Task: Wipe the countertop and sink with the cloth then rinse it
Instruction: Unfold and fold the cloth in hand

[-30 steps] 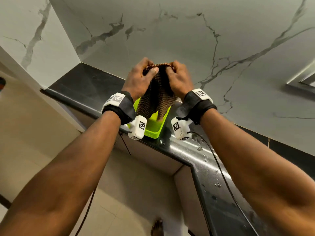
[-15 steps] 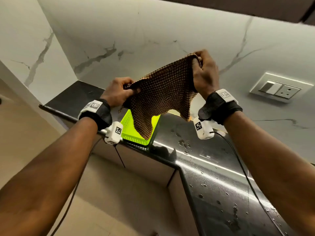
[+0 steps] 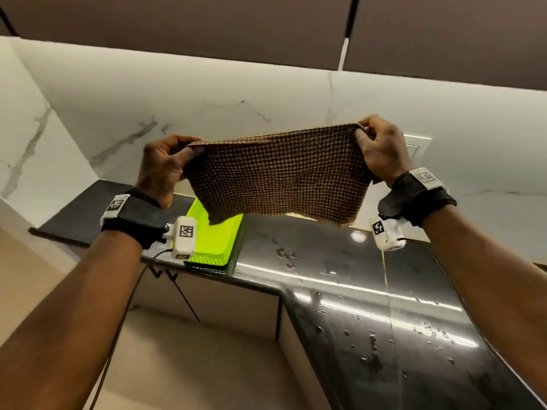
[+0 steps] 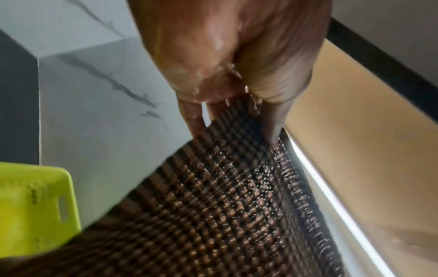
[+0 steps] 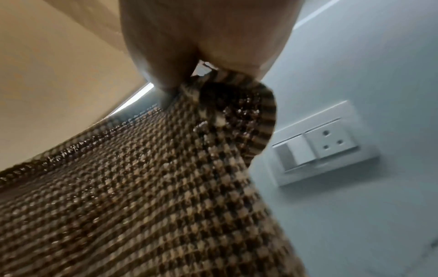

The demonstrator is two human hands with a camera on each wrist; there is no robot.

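A: Where is the cloth [image 3: 278,176] held, and how is it gripped?

B: It is held up in the air over the countertop [image 3: 340,279], spread between the two hands. On the left, its top corner is pinched by the left hand [image 3: 161,170] between thumb and curled fingers [image 4: 194,120]. On the right, the other top corner is pinched by the right hand [image 3: 381,149], with a fold of fabric bunched under the fingers. The lower edge hangs free, above the green basket [image 3: 216,235] on the left side.

A: How is the cloth judged to handle?

B: It is judged soft, limp and light, with a coarse waffle weave that should give good purchase. Wet glints are seen on the weave and on the left hand, so it is probably damp and a little heavier than dry. The corners are the sensible places to be held for spreading; for wiping it would likely be better gathered into the palm.

A: What cannot be made out?

B: No sink or tap is shown in any view. The right end of the countertop is cut off by the frame. The socket [image 5: 324,144] is mostly hidden behind the right hand in the head view. Both wrist views are blurred.
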